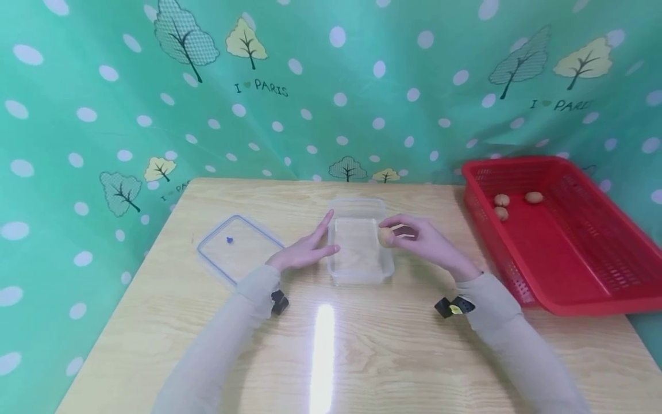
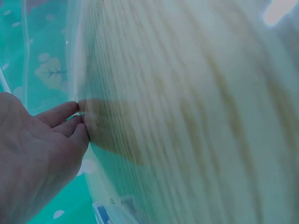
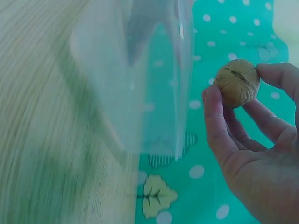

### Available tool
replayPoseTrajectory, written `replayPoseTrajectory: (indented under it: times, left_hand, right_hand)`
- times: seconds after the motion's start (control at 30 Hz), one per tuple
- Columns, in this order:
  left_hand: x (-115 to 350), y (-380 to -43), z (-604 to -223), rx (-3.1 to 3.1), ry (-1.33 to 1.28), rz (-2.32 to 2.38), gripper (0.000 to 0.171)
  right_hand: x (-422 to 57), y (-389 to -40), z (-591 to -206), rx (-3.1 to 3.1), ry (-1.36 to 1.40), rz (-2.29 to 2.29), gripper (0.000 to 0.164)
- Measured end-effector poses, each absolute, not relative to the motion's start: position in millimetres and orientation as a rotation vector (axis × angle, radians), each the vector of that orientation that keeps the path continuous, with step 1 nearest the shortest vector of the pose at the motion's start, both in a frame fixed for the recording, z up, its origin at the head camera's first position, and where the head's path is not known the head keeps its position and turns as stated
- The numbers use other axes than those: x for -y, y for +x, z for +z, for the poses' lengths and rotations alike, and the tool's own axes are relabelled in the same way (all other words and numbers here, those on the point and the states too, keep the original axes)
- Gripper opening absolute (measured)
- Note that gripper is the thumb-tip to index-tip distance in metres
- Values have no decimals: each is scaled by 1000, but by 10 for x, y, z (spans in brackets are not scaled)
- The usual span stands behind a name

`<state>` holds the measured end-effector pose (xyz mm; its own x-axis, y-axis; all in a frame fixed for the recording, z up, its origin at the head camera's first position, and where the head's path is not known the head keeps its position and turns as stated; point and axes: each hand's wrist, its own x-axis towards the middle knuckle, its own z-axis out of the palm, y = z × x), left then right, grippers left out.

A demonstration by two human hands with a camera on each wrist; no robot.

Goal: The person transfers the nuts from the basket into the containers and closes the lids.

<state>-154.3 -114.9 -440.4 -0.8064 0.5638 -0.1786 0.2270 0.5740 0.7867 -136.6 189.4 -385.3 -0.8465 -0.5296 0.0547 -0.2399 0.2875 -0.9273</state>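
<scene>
A walnut (image 1: 385, 237) is pinched between the thumb and fingertips of my right hand (image 1: 426, 240), at the right rim of a clear plastic container (image 1: 360, 279). In the right wrist view the walnut (image 3: 237, 83) shows its seam, apart from the see-through container wall (image 3: 107, 93). My left hand (image 1: 304, 251) is at the container's left side, thumb and forefinger spread. The left wrist view shows the fingers of this hand (image 2: 42, 154) fairly straight, their tips at the clear wall. No walnut is visible inside the container.
A red plastic basket (image 1: 509, 261) stands on the right of the wooden table (image 1: 393, 356), with three walnuts (image 1: 534, 198) in it. On the left lies a clear lid with a blue seal (image 1: 212, 238), a small blue piece (image 1: 230, 240) on it. A green dotted curtain (image 1: 331, 115) hangs behind.
</scene>
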Motion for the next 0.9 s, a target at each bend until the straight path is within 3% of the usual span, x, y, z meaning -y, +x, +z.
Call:
replayPoseTrajectory:
  times: [0.37, 0.9]
  left_hand:
    - [1169, -1510, -4440, -2398, 611, 1124, 85]
    - [1169, -1538, -4440, -2378, 649, 1157, 77]
  right_hand:
    - [-1443, -1338, -3973, -2206, -987, -1500, 34]
    - [-1211, -1346, -4099, -2240, -1048, -1317, 32]
